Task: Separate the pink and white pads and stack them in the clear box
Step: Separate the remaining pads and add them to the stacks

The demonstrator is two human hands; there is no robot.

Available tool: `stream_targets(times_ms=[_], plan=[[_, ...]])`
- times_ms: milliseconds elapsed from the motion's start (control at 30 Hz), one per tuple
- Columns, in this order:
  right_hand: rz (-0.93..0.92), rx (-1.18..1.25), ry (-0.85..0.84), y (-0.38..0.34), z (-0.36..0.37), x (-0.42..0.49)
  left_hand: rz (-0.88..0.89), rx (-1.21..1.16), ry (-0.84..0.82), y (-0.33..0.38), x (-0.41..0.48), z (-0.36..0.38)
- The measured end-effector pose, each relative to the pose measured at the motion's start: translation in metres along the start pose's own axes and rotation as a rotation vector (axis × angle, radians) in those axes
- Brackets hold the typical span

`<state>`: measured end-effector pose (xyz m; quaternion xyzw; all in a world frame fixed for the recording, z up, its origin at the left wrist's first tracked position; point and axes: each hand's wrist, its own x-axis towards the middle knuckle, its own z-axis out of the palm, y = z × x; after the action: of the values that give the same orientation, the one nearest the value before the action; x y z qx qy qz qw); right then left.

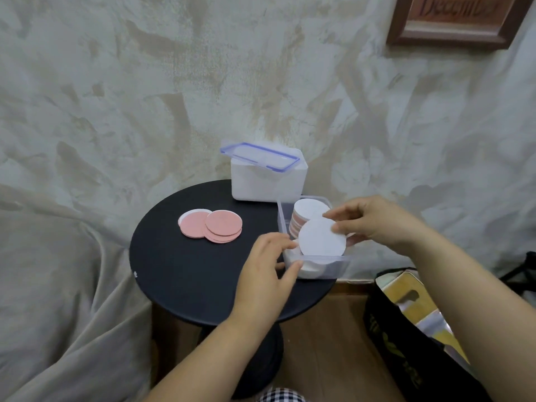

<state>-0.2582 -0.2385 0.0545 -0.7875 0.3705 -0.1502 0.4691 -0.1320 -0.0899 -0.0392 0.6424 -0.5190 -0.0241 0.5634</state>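
Note:
A clear box (319, 266) sits on the right edge of a round black table (188, 271). Inside it stands a row of pink pads with a white face showing at the back (309, 208). My right hand (374, 221) pinches a round white pad (322, 237) by its right edge, tilted over the near end of the box. My left hand (266, 265) rests on the box's near left corner, thumb against its front wall. A loose pile of pink pads (211, 226), one white edge peeking out at the left, lies on the table's middle.
A white container (268, 184) with a blue-rimmed clear lid (258, 156) laid askew on top stands at the table's back. A grey cloth drapes behind and to the left. A black bag (412, 329) sits on the wooden floor at the right.

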Motion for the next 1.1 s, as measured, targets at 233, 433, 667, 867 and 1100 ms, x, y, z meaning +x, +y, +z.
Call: stream_targets(times_ms=[233, 433, 667, 867, 1100], plan=[[-0.010, -0.209, -0.162, -0.011, 0.011, 0.019, -0.137, -0.085, 0.000, -0.002, 0.001, 0.001], [-0.031, -0.396, -0.162, -0.010, 0.018, 0.025, -0.152, -0.100, -0.007, -0.001, 0.000, 0.000], [-0.111, -0.739, -0.108, -0.013, 0.030, 0.026, -0.151, -0.112, -0.006, -0.003, 0.000, 0.000], [-0.121, -0.856, -0.120, -0.012, 0.034, 0.024, -0.135, -0.117, -0.005, -0.002, 0.000, 0.000], [-0.120, -0.902, -0.109, -0.014, 0.038, 0.021, -0.117, -0.110, 0.000, -0.001, -0.001, -0.001]])
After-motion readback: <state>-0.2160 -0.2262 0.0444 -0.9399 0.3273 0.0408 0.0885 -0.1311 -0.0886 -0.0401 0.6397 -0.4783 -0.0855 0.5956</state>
